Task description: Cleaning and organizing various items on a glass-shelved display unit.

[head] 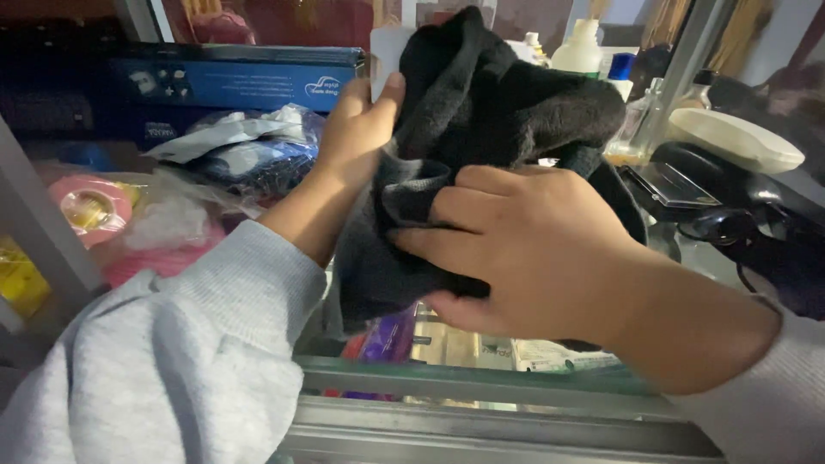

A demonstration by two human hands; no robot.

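Fingers of the right hand (524, 249) curl tight into a bunched black cloth (481, 112), gripping its lower folds from the front. The left hand (357, 129) clasps the same cloth from the other side, thumb pressed against the upper edge and palm behind the fabric. The cloth is held up between both hands, in the air above a glass shelf edge (481, 378) with a metal frame. Both arms wear light grey sleeves (172, 361).

Behind the left hand lies a long blue box (241, 82), and just below it a crumpled clear plastic bag (249, 150) with blue and white contents. Farther left sits a pink roll of tape (90, 206). Behind the cloth stand white bottles (580, 47), partly hidden. To the right rest a white oval dish (735, 137) and dark objects too dim to identify. Under the glass, colourful packets (387, 339) show through.
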